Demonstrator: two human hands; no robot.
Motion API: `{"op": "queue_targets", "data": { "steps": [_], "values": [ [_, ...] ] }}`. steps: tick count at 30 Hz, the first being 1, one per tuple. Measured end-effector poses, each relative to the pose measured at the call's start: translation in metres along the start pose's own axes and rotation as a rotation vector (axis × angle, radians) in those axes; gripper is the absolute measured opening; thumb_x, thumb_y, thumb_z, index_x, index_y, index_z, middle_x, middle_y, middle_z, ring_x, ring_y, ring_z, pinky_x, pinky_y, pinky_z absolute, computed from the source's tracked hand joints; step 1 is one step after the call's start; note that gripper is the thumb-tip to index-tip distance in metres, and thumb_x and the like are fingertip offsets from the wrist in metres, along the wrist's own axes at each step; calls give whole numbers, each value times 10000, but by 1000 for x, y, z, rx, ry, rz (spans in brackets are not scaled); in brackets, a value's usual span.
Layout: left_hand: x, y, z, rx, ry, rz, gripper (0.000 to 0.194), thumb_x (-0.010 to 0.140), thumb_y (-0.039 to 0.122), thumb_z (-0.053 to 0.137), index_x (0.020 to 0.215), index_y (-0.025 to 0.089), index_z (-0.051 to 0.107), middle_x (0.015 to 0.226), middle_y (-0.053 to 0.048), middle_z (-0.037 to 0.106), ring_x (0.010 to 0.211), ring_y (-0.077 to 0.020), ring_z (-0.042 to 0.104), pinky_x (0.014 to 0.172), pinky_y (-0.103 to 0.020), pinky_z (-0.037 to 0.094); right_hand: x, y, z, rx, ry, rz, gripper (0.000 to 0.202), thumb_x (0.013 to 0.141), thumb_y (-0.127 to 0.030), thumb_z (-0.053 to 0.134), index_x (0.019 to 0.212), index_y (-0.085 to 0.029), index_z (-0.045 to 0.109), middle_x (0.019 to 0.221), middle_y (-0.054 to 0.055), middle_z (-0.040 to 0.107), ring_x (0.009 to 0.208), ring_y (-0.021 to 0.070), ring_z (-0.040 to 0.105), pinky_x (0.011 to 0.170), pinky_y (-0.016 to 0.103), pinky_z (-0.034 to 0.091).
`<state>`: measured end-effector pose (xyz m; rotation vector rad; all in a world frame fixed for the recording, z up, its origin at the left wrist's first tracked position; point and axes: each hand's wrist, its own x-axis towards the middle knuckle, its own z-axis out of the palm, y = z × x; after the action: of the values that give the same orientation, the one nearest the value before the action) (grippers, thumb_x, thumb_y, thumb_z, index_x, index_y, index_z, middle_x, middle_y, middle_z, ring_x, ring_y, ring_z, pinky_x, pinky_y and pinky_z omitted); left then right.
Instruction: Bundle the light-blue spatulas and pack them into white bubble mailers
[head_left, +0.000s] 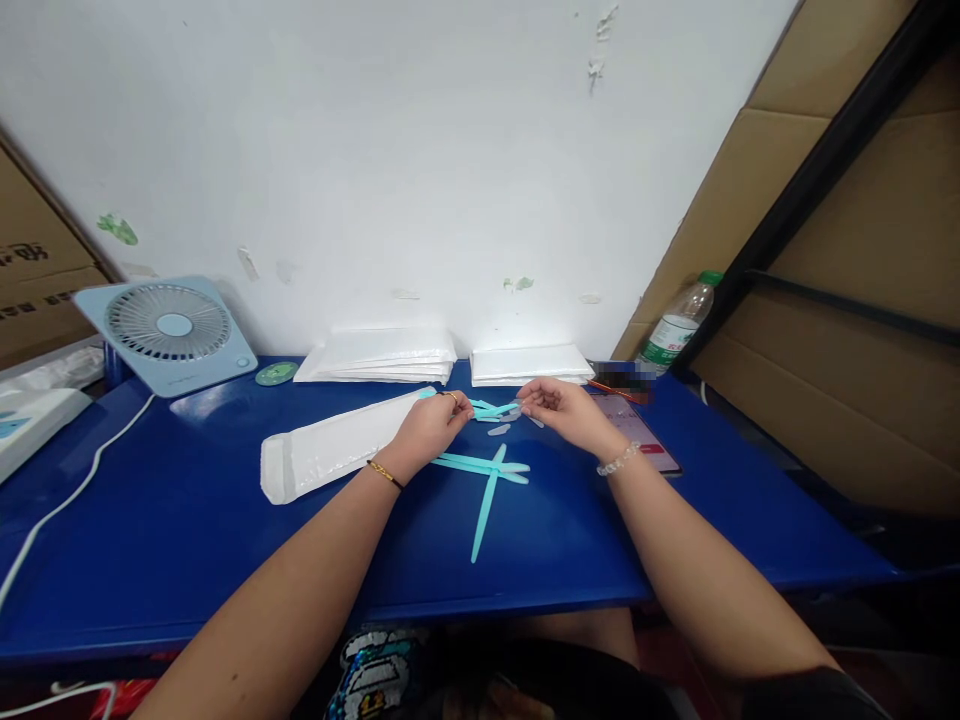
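Observation:
Turquoise flat sticks [486, 505] lie crossed on the blue table, near the middle. Above them, my left hand [439, 425] is pinched on one end of a turquoise stick, beside a white padded envelope [330, 448]. My right hand [559, 408] has its fingertips together at the other end of the turquoise piece [495, 411]; its thumb and index finger meet there. More turquoise sticks and small translucent pieces [499, 430] lie under and between the hands. How many sticks are at the fingertips is too small to tell.
Two stacks of white envelopes [375, 355] [531, 364] stand against the wall. A light blue fan [174, 325] and a green disc [276, 374] are at the left. At the right are a phone [645, 435] and a bottle [679, 325]. A white cable [82, 480] crosses the left side.

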<state>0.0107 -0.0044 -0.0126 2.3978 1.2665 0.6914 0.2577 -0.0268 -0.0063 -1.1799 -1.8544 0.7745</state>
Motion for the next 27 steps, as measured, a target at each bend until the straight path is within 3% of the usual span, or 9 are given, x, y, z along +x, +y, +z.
{"op": "queue_targets", "data": {
  "steps": [7, 15, 17, 21, 23, 27],
  "values": [
    [0, 1, -1, 16, 1, 12, 210, 878, 334, 425, 824, 201, 577, 746, -14, 637, 684, -168, 565, 587, -262, 353, 1, -2, -1, 40, 20, -4, 240, 767, -333, 647, 938, -169, 609, 872, 70, 670, 757, 162, 633, 708, 313, 514],
    [-5, 10, 1, -58, -90, 20, 204, 844, 340, 470, 804, 205, 616, 723, 1, 650, 654, -145, 569, 576, -246, 370, -1, -9, 8, 83, -133, 41, 248, 735, -305, 671, 925, -152, 626, 795, 51, 668, 729, 149, 628, 708, 289, 506],
    [-6, 11, 1, -69, -145, 14, 223, 835, 372, 485, 790, 210, 631, 720, 6, 658, 649, -143, 577, 570, -246, 375, -1, -7, 0, 1, -132, 53, 254, 757, -324, 644, 948, -156, 637, 797, 52, 676, 722, 154, 626, 684, 280, 496],
    [-4, 14, 4, 30, -180, 40, 187, 822, 349, 513, 789, 221, 645, 749, 5, 662, 678, -151, 590, 587, -253, 396, 1, 5, -15, -378, 74, 109, 152, 780, -279, 586, 835, -167, 673, 724, 37, 670, 654, 152, 590, 612, 259, 441],
    [-1, 15, 7, 136, -122, 72, 145, 812, 306, 536, 831, 220, 650, 836, -12, 666, 767, -169, 599, 666, -269, 425, 3, 13, -15, -518, 90, 163, 108, 756, -246, 600, 769, -168, 673, 707, 36, 665, 644, 153, 582, 603, 253, 420],
    [5, 9, 11, 351, 28, 74, 205, 820, 278, 554, 993, 216, 647, 1046, -56, 636, 996, -227, 554, 843, -336, 416, 6, 23, -5, -635, -4, 207, 96, 738, -270, 642, 715, -178, 655, 742, 45, 663, 663, 153, 581, 600, 243, 403]
  ]
}}
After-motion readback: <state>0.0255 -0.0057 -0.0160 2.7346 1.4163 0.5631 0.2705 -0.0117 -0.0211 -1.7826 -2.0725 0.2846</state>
